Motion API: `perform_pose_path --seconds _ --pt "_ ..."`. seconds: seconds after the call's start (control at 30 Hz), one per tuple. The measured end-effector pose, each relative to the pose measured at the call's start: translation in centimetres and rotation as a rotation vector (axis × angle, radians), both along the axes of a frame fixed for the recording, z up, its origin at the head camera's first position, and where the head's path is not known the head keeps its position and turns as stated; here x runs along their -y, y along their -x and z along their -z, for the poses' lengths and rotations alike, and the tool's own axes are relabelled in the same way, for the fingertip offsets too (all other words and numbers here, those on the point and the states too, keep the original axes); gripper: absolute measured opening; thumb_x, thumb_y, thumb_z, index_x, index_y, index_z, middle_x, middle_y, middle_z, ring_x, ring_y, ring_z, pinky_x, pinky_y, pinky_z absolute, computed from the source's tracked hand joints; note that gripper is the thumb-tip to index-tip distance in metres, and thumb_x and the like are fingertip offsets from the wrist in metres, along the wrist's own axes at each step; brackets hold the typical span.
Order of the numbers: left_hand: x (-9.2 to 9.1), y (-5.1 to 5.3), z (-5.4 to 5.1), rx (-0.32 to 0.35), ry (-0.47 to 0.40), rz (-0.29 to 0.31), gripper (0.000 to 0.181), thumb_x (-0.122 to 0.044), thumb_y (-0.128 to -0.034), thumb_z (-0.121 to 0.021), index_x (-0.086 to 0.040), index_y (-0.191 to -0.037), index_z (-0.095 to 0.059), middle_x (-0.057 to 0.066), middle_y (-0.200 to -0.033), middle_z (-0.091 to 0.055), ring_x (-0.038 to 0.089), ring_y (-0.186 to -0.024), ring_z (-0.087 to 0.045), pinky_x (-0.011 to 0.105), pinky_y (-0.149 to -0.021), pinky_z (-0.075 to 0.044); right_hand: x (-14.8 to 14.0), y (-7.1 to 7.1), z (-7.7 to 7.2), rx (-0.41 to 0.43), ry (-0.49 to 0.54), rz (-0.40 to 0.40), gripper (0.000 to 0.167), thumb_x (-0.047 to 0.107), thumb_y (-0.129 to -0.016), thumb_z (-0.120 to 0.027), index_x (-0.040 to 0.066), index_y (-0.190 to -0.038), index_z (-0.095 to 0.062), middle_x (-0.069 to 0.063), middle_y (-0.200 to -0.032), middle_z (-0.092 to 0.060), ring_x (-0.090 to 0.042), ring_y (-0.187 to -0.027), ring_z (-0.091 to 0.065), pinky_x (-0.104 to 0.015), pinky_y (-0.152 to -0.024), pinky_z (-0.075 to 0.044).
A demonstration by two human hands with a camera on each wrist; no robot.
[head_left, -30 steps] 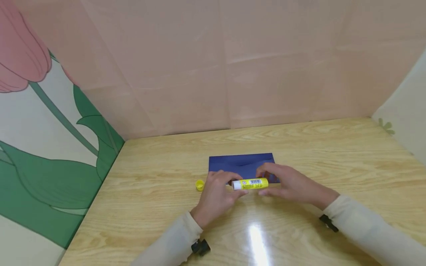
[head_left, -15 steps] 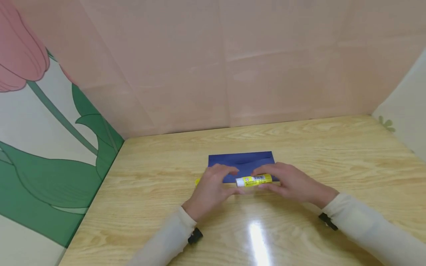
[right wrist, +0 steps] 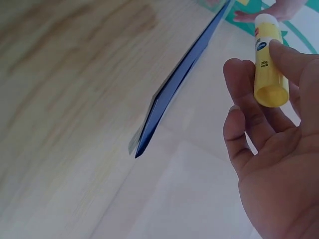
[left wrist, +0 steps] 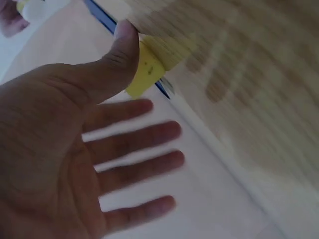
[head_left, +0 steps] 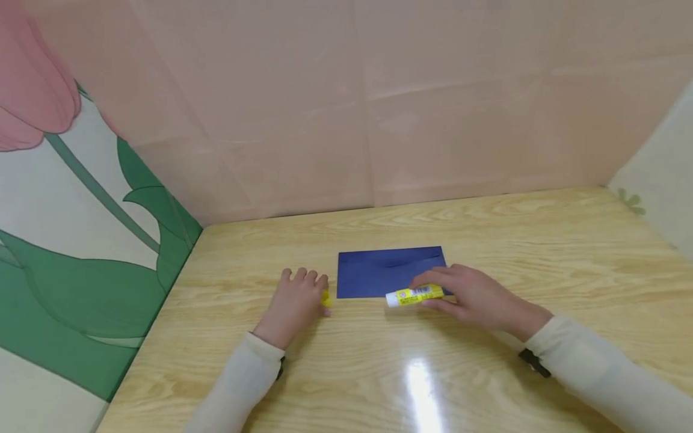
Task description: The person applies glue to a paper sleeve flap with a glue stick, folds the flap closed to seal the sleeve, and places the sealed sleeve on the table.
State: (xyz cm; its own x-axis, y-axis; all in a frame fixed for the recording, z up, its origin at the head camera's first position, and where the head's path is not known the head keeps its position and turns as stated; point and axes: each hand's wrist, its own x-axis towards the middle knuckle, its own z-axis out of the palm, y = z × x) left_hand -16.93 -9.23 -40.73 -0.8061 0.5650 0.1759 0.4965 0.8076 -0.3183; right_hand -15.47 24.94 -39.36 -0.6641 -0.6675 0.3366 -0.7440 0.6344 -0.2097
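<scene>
My right hand pinches a yellow glue stick between thumb and fingers, its white end pointing left. In the right wrist view the glue stick is tilted, white end up. My left hand is around the yellow cap, which stands on the table. Its fingers are spread and fairly straight in the left wrist view, with the thumb beside the cap; whether they touch cannot be told. Between the hands lies a dark blue envelope, its right front corner partly behind the right hand.
The wood-grain table extends around both hands, with a bright light reflection at the front. A pinkish covering rises behind its back edge. A wall with a painted flower borders the left side.
My left hand has moved left, away from the glue stick's white end to the yellow cap. The right hand has shifted the glue stick slightly right, then stayed nearly still.
</scene>
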Motion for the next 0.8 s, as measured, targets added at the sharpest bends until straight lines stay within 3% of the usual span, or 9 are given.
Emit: perform_pose_path --seconds 0.17,0.33,0.43,0.67,0.8 --pt "0.1 -0.5 0.7 -0.063 -0.017 -0.053 0.063 -0.063 -0.0715 -0.077 -0.014 -0.110 -0.068 0.002 -0.098 -0.072 0.024 -0.091 -0.066 0.044 -0.083 -0.054 0.1 -0.1 -0.1 -0.005 -0.022 0.005 0.038 0.029 -0.084 -0.080 0.028 -0.119 -0.065 0.012 -0.110 -0.070 0.000 -0.081 -0.057 -0.025 -0.070 -0.050" --pt "-0.3 -0.8 0.6 -0.064 -0.091 -0.056 0.038 -0.037 -0.0776 -0.084 -0.013 -0.101 -0.068 0.003 -0.090 -0.071 0.022 -0.081 -0.067 0.038 -0.072 -0.053 0.0 -0.3 -0.2 0.007 -0.033 0.028 0.038 0.029 -0.084 -0.080 0.029 -0.119 -0.065 0.012 -0.110 -0.070 -0.001 -0.081 -0.057 -0.024 -0.070 -0.049" --pt "-0.7 -0.9 0.8 -0.077 -0.160 -0.061 0.032 -0.026 -0.0776 -0.084 -0.011 -0.099 -0.065 0.004 -0.084 -0.071 0.021 -0.074 -0.067 0.036 -0.067 -0.052 0.0 -0.3 -0.2 0.009 -0.036 0.038 0.037 0.030 -0.084 -0.080 0.029 -0.119 -0.065 0.012 -0.110 -0.071 -0.001 -0.081 -0.056 -0.025 -0.071 -0.048" --pt "-1.9 -0.8 2.5 -0.128 -0.308 0.042 0.026 -0.020 -0.0821 -0.077 -0.010 -0.099 -0.061 0.004 -0.082 -0.065 0.021 -0.071 -0.064 0.034 -0.064 -0.051 0.0 -0.4 -0.2 -0.007 -0.040 0.041 0.037 0.030 -0.084 -0.080 0.029 -0.118 -0.065 0.013 -0.109 -0.071 0.000 -0.079 -0.054 -0.024 -0.070 -0.047" --pt "-2.7 -1.1 1.8 -0.070 -0.480 0.093 0.028 -0.018 -0.0805 -0.080 -0.009 -0.102 -0.065 0.002 -0.086 -0.061 0.017 -0.072 -0.060 0.030 -0.066 -0.053 -0.1 -0.4 -0.2 -0.017 -0.038 0.043 0.037 0.030 -0.083 -0.080 0.028 -0.117 -0.066 0.013 -0.108 -0.071 -0.002 -0.077 -0.055 -0.024 -0.070 -0.047"
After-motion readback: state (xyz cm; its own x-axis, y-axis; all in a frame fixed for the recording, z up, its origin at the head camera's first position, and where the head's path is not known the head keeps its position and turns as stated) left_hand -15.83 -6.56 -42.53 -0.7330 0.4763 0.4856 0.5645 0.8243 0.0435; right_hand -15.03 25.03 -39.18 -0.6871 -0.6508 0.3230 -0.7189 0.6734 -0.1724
